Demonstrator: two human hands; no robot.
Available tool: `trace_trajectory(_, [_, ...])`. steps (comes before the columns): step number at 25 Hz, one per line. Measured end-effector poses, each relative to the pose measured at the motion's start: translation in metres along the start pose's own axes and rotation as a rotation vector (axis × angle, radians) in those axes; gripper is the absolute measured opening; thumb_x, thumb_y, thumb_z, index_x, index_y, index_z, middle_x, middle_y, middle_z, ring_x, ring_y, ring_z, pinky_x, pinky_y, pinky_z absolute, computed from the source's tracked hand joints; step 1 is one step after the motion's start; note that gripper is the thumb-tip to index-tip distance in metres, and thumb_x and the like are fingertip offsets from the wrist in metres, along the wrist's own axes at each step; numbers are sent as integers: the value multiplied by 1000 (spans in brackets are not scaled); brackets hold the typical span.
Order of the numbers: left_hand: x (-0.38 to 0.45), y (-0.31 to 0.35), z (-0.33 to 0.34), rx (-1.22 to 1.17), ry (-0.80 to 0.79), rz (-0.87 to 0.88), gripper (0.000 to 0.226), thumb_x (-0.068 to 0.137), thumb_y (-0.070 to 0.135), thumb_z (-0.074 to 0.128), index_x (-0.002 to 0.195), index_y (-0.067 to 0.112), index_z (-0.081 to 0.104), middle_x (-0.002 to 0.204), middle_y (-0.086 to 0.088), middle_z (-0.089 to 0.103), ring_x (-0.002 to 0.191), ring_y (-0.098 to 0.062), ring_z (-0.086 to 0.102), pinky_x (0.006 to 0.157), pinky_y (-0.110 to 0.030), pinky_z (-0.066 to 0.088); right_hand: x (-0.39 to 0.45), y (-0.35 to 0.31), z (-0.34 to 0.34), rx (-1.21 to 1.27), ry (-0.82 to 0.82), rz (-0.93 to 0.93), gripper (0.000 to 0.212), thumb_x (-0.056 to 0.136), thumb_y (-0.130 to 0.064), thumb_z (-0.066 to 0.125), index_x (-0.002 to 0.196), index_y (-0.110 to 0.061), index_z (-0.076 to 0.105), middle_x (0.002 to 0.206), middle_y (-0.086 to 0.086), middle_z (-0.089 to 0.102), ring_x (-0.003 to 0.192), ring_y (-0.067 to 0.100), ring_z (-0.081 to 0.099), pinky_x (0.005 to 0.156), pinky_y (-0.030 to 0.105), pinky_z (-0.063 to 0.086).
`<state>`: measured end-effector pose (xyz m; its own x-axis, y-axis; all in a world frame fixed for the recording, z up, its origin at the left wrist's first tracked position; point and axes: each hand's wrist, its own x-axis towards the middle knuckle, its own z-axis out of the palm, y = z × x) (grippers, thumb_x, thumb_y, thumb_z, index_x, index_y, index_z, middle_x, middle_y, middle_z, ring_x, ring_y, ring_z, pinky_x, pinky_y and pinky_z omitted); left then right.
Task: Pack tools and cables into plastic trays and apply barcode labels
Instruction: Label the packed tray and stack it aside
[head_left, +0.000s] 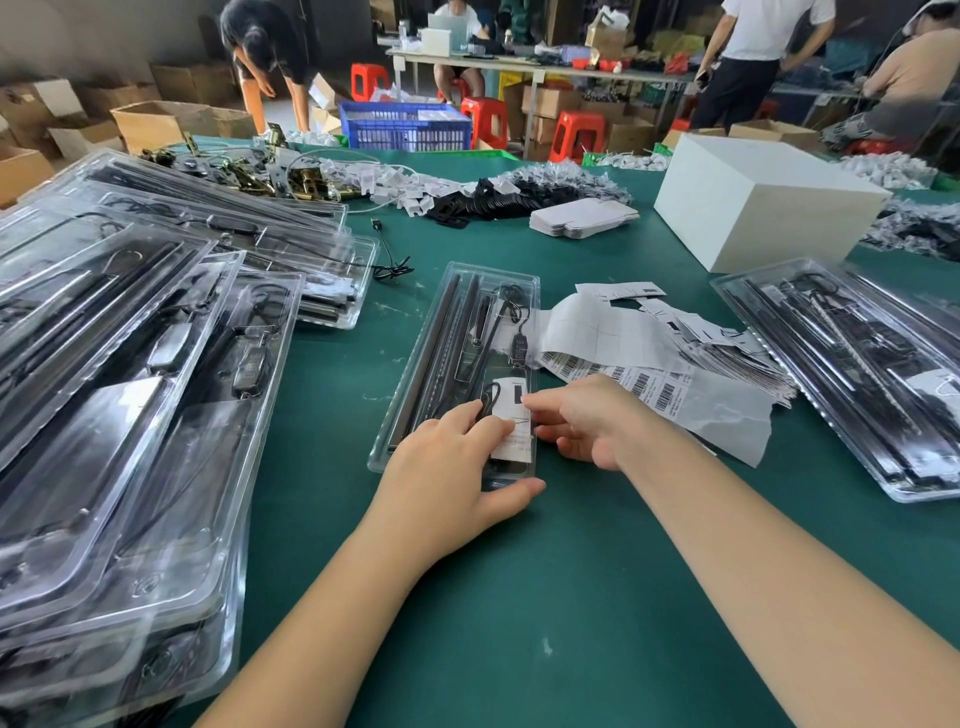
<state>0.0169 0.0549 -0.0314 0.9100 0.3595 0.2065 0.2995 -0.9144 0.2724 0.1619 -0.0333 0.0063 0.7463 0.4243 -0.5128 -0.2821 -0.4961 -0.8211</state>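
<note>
Hands (452, 457) (582, 421) press label (511, 423) (white) onto tray (415, 364).

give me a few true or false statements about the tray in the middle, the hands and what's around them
1. Both hands are at the near end of the clear tray. True.
2. The left hand holds a pair of scissors. False: its fingers rest on the tray beside the white label.
3. The barcode label strips lie to the right of that tray. True.
4. The white box sits on the stack of trays at the left. False: it stands on the green table, far right.
5. The right hand touches the label's edge. True.
</note>
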Motion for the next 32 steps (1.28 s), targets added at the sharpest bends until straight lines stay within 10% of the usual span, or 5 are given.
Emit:
trace_trajectory(9, [-1, 1, -2, 29, -47, 36, 74, 78, 75, 38, 138, 32, 44, 148, 3, 36, 129, -21, 44, 103, -28, 31, -6, 0, -5, 46, -45, -51, 2, 86, 0, 65, 85, -1, 65, 73, 12, 65, 59, 17, 65, 53, 22, 58])
trace_trajectory(23, [-5, 23, 7, 179, -13, 27, 47, 94, 46, 33, 130, 18, 42, 150, -14, 29, 129, -27, 41, 112, -38, 20, -1, 27, 2, -239, 141, -305, 16, 86, -21, 71, 98, -15, 61, 70, 1, 68, 50, 10, 63, 45, 22, 47])
trace_trajectory(28, [-11, 28, 7, 125, 108, -117, 42, 89, 50, 44, 125, 33, 55, 150, -9, 28, 145, -34, 8, 114, -45, 7, -3, 19, 6, -201, 80, -206, 16, 93, -16, 61, 80, -8, 67, 67, 6, 67, 49, 13, 64, 48, 25, 55])
trace_trajectory(32, [-11, 25, 10, 96, -59, -300, 52, 85, 70, 32, 135, 59, 24, 158, -11, -3, 142, -34, -17, 110, -51, -6, -5, 20, 15, -447, 193, -294, 23, 86, -17, 58, 83, 4, 66, 77, 18, 71, 72, 31, 70, 71, 42, 59])
